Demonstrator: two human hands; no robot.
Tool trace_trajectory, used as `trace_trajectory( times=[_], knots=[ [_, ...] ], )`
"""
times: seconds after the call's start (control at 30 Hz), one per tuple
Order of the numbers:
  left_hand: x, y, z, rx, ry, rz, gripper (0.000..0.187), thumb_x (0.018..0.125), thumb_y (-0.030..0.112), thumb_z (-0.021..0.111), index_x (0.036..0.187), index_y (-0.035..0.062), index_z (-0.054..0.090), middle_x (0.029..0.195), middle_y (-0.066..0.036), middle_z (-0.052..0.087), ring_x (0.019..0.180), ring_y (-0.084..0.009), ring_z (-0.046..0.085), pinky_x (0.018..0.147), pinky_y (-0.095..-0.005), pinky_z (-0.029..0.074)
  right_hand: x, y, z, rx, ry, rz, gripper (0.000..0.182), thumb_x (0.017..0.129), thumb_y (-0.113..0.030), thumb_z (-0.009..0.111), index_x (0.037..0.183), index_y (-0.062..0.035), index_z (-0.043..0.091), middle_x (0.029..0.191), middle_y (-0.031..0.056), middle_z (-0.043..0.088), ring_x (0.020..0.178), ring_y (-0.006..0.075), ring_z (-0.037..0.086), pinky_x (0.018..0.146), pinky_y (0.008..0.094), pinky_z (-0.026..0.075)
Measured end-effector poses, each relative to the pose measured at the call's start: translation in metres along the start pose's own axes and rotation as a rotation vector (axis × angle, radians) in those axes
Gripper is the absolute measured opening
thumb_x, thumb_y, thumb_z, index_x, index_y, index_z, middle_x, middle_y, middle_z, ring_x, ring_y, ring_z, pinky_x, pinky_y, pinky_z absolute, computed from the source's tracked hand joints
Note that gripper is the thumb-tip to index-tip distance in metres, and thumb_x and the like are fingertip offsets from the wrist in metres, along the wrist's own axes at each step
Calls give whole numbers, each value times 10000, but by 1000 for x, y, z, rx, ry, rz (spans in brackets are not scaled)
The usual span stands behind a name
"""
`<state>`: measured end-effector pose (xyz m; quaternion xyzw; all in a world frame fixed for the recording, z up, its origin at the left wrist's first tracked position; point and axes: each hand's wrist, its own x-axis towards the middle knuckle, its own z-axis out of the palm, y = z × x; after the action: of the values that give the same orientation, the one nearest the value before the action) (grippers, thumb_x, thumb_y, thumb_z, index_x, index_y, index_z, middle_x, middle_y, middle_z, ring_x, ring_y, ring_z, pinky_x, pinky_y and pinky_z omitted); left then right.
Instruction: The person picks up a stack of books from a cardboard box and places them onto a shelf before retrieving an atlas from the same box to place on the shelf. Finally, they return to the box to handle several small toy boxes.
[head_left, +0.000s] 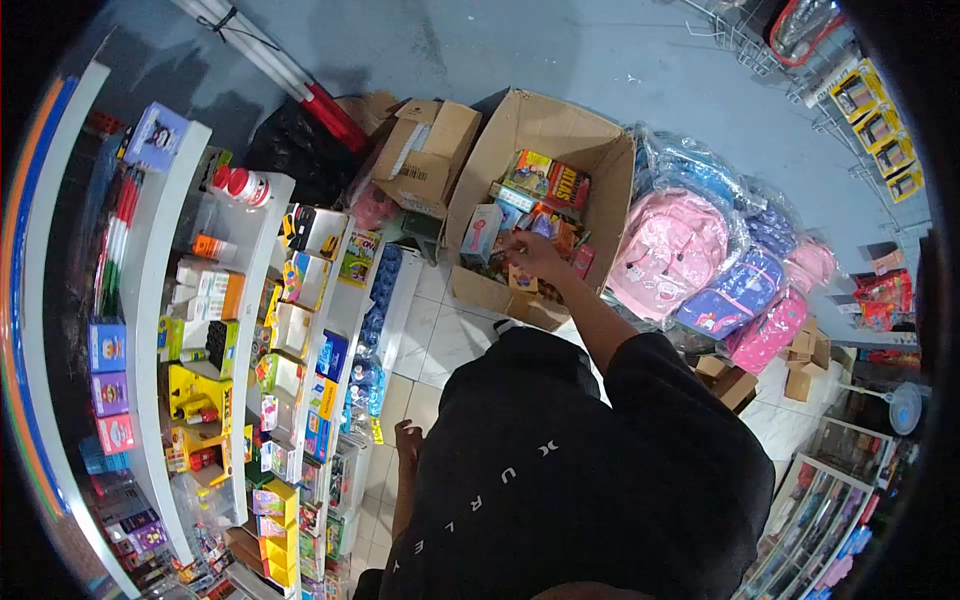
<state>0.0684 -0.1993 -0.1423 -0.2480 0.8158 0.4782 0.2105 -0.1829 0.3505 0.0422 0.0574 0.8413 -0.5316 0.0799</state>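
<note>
A large open cardboard box (612, 160) stands by the wall, filled with packaged goods, among them a red and yellow atlas package (566, 187) and a white box with a pink picture (482, 232). Inside it, my right hand (535, 254) reaches down onto the small items near the front side. Its fingertips are bent over the goods, and whatever lies under them is too small to make out. My left hand (408, 438) hangs low beside my body near the shelves, its fingers curled, and I cannot see anything in it.
Shelves of boxed toys and stationery (262, 300) run along the left. A smaller carton (427, 155) and a black bag (300, 150) adjoin the big box. Plastic-wrapped backpacks (668, 250) lie to its right. Glass display cases (822, 520) stand at lower right.
</note>
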Motion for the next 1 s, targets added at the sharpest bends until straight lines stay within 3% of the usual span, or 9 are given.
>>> trace_trajectory(
  times=[0.07, 0.2, 0.23, 0.5, 0.6, 0.67, 0.83, 0.93, 1.0],
  knots=[
    [-21, 47, 2, 341, -24, 28, 522, 779, 92, 636, 1257, 41, 433, 822, -107, 647, 713, -195, 623, 626, -322, 509, 11, 32, -5, 0, 59, 73, 149, 879, -131, 657, 1003, -49, 672, 973, 78, 671, 897, 172, 641, 795, 314, 523],
    [-48, 99, 3, 2, -208, -91, 508, 812, 104, 628, 1274, 33, 427, 853, -115, 666, 741, -196, 640, 661, -321, 510, 33, 80, -21, 576, 244, 362, 125, 889, -102, 619, 983, -26, 654, 948, 120, 663, 849, 228, 643, 761, 363, 543],
    [-65, 144, 3, 189, -214, -49, 515, 818, 102, 630, 1280, 26, 415, 833, -111, 668, 741, -189, 635, 665, -311, 506, 42, 97, -24, 698, 315, 397, 131, 892, -110, 616, 988, -24, 645, 926, 113, 651, 825, 222, 634, 744, 360, 538],
    [-86, 143, 11, 108, -159, -267, 537, 844, 63, 641, 1304, 33, 366, 804, -110, 682, 743, -175, 648, 689, -298, 504, 93, 213, -41, 1074, 645, 625, 197, 917, -172, 588, 1027, -10, 572, 749, 57, 558, 635, 171, 561, 607, 340, 497],
    [-104, 143, 19, -64, -115, -366, 533, 865, 65, 640, 1312, 39, 350, 854, -116, 659, 726, -183, 649, 656, -323, 516, 118, 246, -46, 1212, 767, 830, 205, 942, -185, 550, 1033, -4, 520, 759, 62, 531, 633, 162, 520, 589, 361, 474],
    [-117, 161, 21, -130, -111, -428, 564, 867, 59, 642, 1336, 63, 328, 893, -109, 632, 707, -188, 643, 559, -331, 515, 126, 291, -47, 1295, 758, 707, 242, 958, -210, 524, 1073, 2, 500, 844, 81, 533, 701, 164, 519, 621, 364, 482],
    [-142, 178, 25, -82, -49, -559, 580, 850, 28, 644, 1340, 75, 338, 894, -129, 626, 644, -178, 624, 504, -308, 504, 148, 251, -61, 1440, 1056, 878, 265, 972, -228, 498, 1116, -6, 510, 1017, 99, 531, 878, 189, 525, 786, 341, 479],
    [-156, 184, 23, 170, -49, -419, 537, 823, 4, 644, 1291, 28, 380, 867, -135, 636, 648, -180, 623, 508, -299, 494, 160, 258, -65, 1377, 1128, 912, 285, 965, -228, 507, 1155, -17, 527, 1078, 111, 535, 976, 222, 540, 893, 336, 474],
    [-162, 132, 15, 340, -145, 154, 547, 812, 20, 659, 1282, 9, 378, 858, -138, 641, 634, -179, 620, 510, -286, 488, 160, 233, -75, 1218, 1104, 864, 276, 957, -226, 517, 1141, -22, 539, 1070, 118, 547, 987, 241, 546, 891, 345, 485]
  ],
)
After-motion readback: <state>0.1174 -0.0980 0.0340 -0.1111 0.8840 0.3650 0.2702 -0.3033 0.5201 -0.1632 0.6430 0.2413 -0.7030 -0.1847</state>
